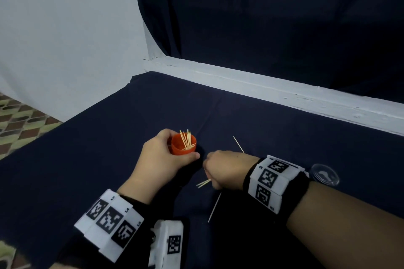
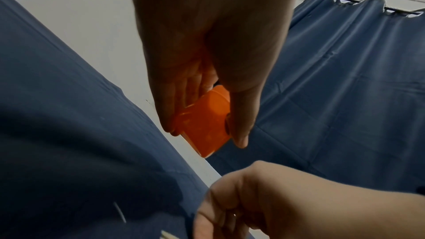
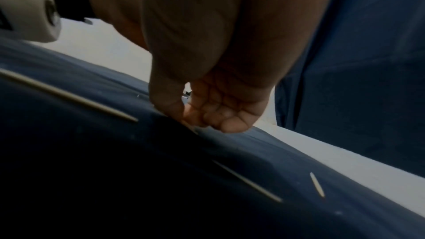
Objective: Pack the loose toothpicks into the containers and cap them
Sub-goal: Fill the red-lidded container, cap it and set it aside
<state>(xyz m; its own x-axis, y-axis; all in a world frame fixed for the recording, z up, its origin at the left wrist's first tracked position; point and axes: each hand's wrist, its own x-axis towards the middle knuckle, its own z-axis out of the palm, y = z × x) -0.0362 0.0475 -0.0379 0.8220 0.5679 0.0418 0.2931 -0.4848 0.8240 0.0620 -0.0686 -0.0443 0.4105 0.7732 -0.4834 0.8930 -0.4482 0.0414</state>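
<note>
Orange plastic catches the eye first: the cup [image 1: 183, 144] stands open-mouthed in the middle of the cloth [image 1: 284, 137], well in from its edges, with a sheaf of picks [image 1: 187, 138] leaning inside. The left hand [image 1: 160, 157] is wrapped round it, thumb on the near side. Just beside it, toward the near edge, the right hand [image 1: 227, 169] is curled down on the cloth, pinching a few sticks [image 1: 203, 183] whose tips poke out leftward. The cup's mouth lies up and to the left of that hand, so the right hand looks set to carry them over, tilted upright. Two singles [image 1: 214, 207] lie apart, their long axes running toward the far edge. A clear lid [image 1: 324, 174] rests behind the right wrist. Only the head view shows the cup's contents; the left wrist view shows its outer wall [image 2: 204, 124]; the right wrist view shows curled fingers [image 3: 220, 114] meeting the cloth.
</note>
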